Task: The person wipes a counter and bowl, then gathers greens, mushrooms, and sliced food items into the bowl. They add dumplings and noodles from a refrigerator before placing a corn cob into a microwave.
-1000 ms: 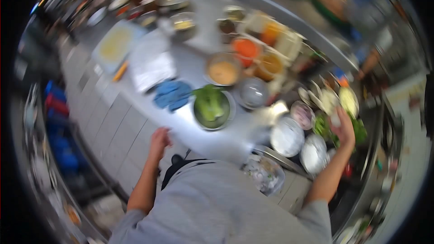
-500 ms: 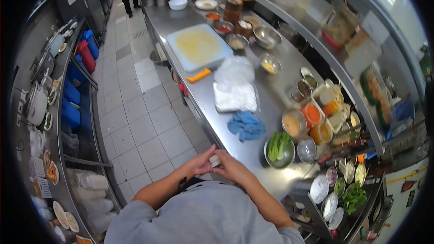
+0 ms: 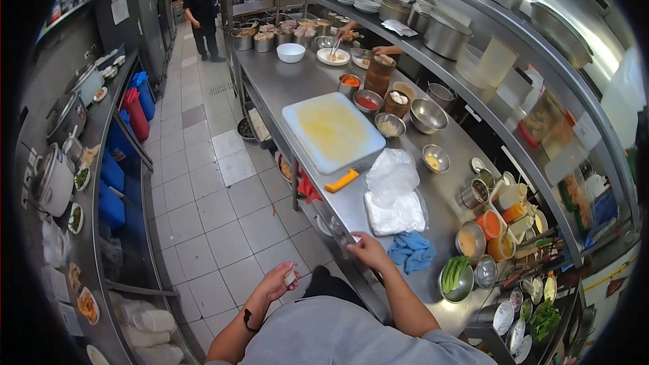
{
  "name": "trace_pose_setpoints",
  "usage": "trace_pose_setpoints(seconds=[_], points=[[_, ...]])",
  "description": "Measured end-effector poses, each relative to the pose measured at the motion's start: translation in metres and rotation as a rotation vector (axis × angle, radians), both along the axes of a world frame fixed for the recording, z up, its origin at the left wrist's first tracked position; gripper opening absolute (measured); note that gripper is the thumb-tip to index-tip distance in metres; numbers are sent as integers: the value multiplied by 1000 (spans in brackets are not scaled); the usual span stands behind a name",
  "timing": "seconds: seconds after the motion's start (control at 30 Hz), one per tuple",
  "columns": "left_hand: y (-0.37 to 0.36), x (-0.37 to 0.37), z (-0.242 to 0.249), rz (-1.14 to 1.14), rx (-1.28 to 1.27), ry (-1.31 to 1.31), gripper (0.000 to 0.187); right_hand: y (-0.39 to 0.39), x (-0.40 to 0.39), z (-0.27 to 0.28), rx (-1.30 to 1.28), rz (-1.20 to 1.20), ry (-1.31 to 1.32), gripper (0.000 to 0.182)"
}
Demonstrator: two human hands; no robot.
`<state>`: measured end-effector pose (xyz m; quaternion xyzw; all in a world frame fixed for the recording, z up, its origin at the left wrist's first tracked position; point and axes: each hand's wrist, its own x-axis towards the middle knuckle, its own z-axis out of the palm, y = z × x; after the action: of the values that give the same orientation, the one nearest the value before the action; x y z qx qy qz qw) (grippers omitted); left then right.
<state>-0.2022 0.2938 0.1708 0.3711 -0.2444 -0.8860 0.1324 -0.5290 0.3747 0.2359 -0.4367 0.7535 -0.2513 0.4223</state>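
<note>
My left hand is in front of my body, over the floor, its fingers closed round a small whitish piece whose kind I cannot make out. At the counter's front edge my right hand is closed in a pinch. Something small and pale shows at its fingertips, too small to name. Close to this hand on the steel counter lie a stack of white plastic bags and a crumpled blue cloth. Beyond them are an orange-handled knife and a white cutting board with a yellow-stained top.
Right of the cloth are a steel bowl of green vegetables and several sauce containers. An overhead shelf carries pots and plates. One co-worker stands in the aisle; another's hand works over a white plate.
My hands have parted from around the small whitish piece. The left moved left with it, the right towards the counter edge. The view has tilted up, showing more of the far kitchen.
</note>
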Motion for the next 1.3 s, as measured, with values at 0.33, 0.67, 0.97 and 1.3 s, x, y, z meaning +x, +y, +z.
trace_pose_setpoints(seconds=[0.33, 0.67, 0.97, 1.3], points=[[-195, -108, 20, -130, -366, -193, 39, -221, -75, -40, -282, -391, 340, 87], [-380, -242, 78, -308, -1008, -202, 45, -318, -75, -32, -86, -590, 525, 93], [-543, -392, 49, -576, -2057, -379, 51, -342, -84, -34, -186, -986, -55, 79], [-606, -425, 71, -948, -2091, -44, 54, -320, -6, -15, -344, -1171, -384, 46]])
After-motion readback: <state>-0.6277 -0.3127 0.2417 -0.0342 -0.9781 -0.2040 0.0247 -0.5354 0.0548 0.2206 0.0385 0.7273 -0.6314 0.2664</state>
